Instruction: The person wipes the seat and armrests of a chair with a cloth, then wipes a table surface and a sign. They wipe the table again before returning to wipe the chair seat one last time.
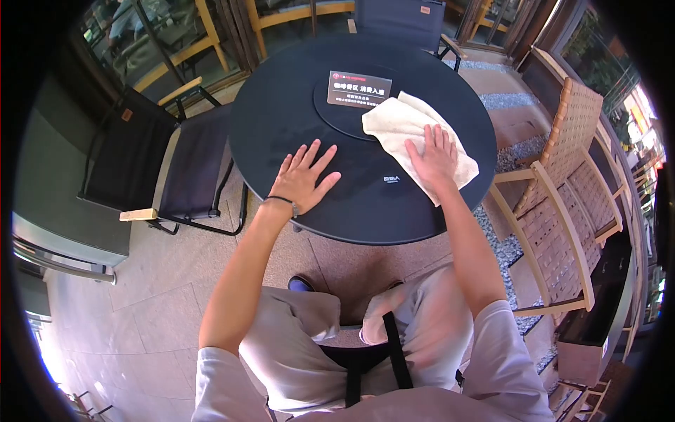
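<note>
A round black table (278, 105) fills the space in front of me. My left hand (302, 179) rests near its front left edge, fingers spread and palm down, with nothing under it that I can see. On the right side of the tabletop lies a cream cloth (397, 125), partly creased. My right hand (434, 158) is flat on top of this cloth, its fingers stretched out rather than closed around it. Beyond the cloth, a dark sign (358, 89) with white lettering sits on a raised round disc (330, 116) in the table's middle; the cloth covers part of that disc.
A black fabric chair (200, 158) with wooden armrests stands to the left, and another black chair (401, 24) is at the far side. To the right is a woven chair (555, 232) with a wooden frame. Glass doors (162, 35) with wooden bars are behind the table.
</note>
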The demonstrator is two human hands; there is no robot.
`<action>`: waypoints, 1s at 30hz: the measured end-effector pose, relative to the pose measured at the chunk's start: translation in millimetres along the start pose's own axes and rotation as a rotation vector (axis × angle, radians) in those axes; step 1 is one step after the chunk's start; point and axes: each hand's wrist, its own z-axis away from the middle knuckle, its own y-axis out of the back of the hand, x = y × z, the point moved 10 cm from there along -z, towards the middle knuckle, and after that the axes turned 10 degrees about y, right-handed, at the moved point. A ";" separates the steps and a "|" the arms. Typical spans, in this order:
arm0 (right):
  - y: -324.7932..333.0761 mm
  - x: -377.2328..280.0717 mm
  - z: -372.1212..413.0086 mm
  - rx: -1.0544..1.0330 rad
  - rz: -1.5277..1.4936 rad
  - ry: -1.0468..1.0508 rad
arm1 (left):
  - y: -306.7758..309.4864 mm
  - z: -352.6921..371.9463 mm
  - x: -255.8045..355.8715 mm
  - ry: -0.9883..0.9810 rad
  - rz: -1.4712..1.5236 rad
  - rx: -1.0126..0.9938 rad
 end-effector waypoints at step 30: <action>9.5 -101.1 61.9 -0.159 -0.240 0.700 | -21.7 -34.2 56.6 -0.034 -0.142 0.084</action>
